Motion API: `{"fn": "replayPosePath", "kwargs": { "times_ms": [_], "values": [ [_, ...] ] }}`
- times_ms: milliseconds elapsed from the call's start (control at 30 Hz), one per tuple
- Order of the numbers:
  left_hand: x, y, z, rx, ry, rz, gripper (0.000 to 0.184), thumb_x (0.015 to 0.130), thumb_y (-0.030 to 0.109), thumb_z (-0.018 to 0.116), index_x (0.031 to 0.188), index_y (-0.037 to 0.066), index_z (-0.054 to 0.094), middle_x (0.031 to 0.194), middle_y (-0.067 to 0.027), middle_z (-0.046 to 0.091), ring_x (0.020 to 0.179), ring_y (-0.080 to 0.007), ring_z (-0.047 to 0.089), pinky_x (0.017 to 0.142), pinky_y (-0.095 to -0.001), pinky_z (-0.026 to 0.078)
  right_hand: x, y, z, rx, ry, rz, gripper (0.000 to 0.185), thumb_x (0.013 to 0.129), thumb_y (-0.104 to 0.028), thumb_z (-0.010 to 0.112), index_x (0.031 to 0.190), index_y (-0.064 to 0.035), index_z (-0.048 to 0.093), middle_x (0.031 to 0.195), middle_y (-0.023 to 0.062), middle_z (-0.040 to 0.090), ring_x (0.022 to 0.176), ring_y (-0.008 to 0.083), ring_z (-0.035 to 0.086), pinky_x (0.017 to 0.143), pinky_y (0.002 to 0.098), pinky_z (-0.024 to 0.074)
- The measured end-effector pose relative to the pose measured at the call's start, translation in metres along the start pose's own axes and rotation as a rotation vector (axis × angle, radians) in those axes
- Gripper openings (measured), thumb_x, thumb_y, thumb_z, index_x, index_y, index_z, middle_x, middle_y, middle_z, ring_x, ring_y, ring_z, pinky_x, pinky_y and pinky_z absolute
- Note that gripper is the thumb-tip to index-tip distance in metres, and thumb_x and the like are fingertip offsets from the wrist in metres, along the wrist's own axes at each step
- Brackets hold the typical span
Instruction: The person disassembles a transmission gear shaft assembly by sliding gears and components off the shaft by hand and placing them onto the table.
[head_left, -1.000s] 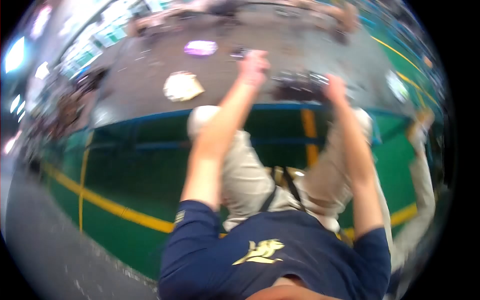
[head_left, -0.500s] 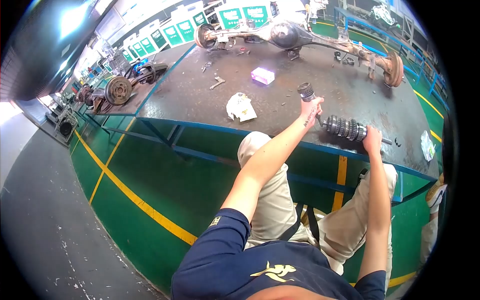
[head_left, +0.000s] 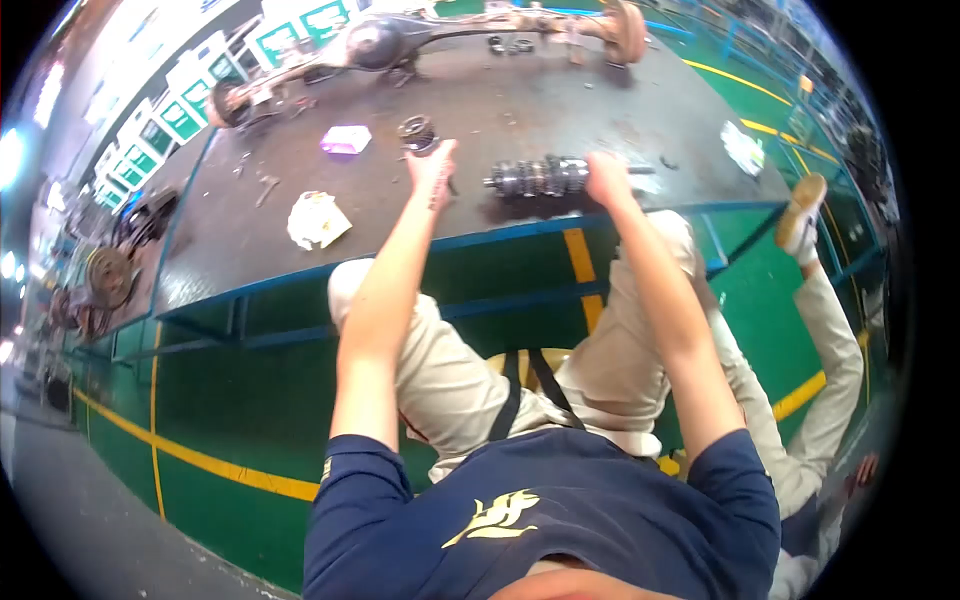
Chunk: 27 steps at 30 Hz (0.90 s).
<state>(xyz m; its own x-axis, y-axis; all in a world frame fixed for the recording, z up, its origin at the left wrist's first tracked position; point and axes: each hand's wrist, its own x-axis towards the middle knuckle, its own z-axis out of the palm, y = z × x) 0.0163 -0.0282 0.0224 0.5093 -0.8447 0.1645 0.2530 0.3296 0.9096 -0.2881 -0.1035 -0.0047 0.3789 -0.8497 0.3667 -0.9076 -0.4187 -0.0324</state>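
Observation:
My left hand (head_left: 433,163) is closed around a dark cylindrical metal part (head_left: 417,133), held upright at the table with its ringed top showing. A dark geared shaft (head_left: 538,178) lies sideways along the table's near side. My right hand (head_left: 608,180) is wrapped round the shaft's right end, and a thin rod sticks out beyond the hand. Left of my left hand lie a crumpled white wrapper (head_left: 318,220) and a pink-white box (head_left: 345,139).
A long rusty axle (head_left: 376,42) spans the far side of the table (head_left: 240,262). Crumpled plastic (head_left: 742,148) lies at the right corner. Hub parts (head_left: 110,277) stand on the left. Another person's leg and shoe (head_left: 800,214) show at the right.
The view has swung, so the table and both hands appear farther left and higher in the picture. Both hands keep their grips on the same parts.

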Motion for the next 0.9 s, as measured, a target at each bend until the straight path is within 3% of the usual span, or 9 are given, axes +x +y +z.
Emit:
{"fn": "replayPosePath", "kwargs": {
  "times_ms": [467,700,900],
  "values": [
    [0.006,-0.015,-0.012,0.223,-0.076,0.189,0.021,0.078,0.004,0.069,0.07,0.007,0.05,0.057,0.0013,0.049,0.042,-0.0089,0.045,0.04,-0.0252,0.035,0.002,-0.005,-0.008,0.064,-0.023,0.018,0.015,0.073,-0.008,0.059,0.087,-0.0072,0.066,0.089,0.0169,0.067,0.093,0.0344,0.063,0.085,0.0438,0.0453],
    [-0.001,0.004,-0.01,0.127,-0.048,0.015,0.017,0.074,0.006,0.07,0.069,0.007,0.053,0.056,0.0007,0.052,0.04,-0.0108,0.046,0.04,-0.0268,0.036,0.0,-0.002,-0.006,0.114,0.06,-0.02,0.015,0.072,-0.006,0.06,0.085,-0.0099,0.065,0.085,0.0138,0.068,0.091,0.0314,0.064,0.087,0.0424,0.0415],
    [0.002,0.005,-0.016,0.22,-0.044,0.131,0.015,0.074,0.007,0.069,0.07,0.006,0.054,0.062,0.0037,0.053,0.051,-0.0074,0.049,0.048,-0.0271,0.037,0.0,-0.005,-0.006,0.086,0.087,-0.012,0.017,0.071,-0.005,0.06,0.086,-0.0103,0.064,0.087,0.0129,0.067,0.094,0.0303,0.062,0.091,0.0441,0.0376]
  ]
}}
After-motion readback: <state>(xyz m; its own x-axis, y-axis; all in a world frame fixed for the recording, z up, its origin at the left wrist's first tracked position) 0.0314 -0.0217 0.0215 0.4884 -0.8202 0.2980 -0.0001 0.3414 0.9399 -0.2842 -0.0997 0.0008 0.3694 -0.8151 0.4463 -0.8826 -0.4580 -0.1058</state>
